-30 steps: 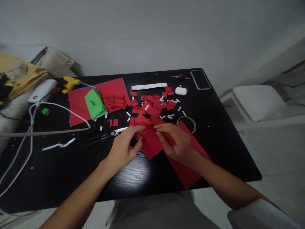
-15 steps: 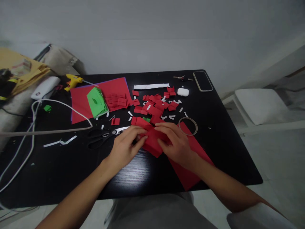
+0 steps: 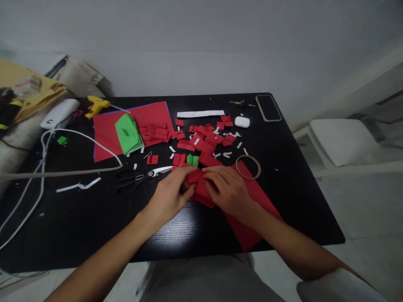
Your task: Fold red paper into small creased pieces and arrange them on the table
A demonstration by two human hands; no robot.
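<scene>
Between my two hands is a folded piece of red paper (image 3: 203, 193), held just above the front middle of the table. My left hand (image 3: 171, 191) grips its left side between thumb and fingers. On the other side my right hand (image 3: 229, 188) presses the paper with bent fingers. A larger red sheet (image 3: 248, 233) lies under my right wrist. Black-handled scissors (image 3: 138, 178) rest left of my left hand, blades toward it. Just beyond my fingers lie small folded red pieces (image 3: 204, 144) and a green piece (image 3: 192, 160).
A green paper stack (image 3: 128, 134) sits on a red sheet (image 3: 107, 140) at the left, near a yellow glue gun (image 3: 97, 105). A white cable (image 3: 82, 134) crosses the left side. A tape roll (image 3: 258, 170), white case (image 3: 242, 122), phone (image 3: 268, 108) and keys (image 3: 242, 103) are on the right.
The red paper between my hands has turned and its upper part has been drawn toward me, uncovering the green piece behind. My right fingers have closed in further on it.
</scene>
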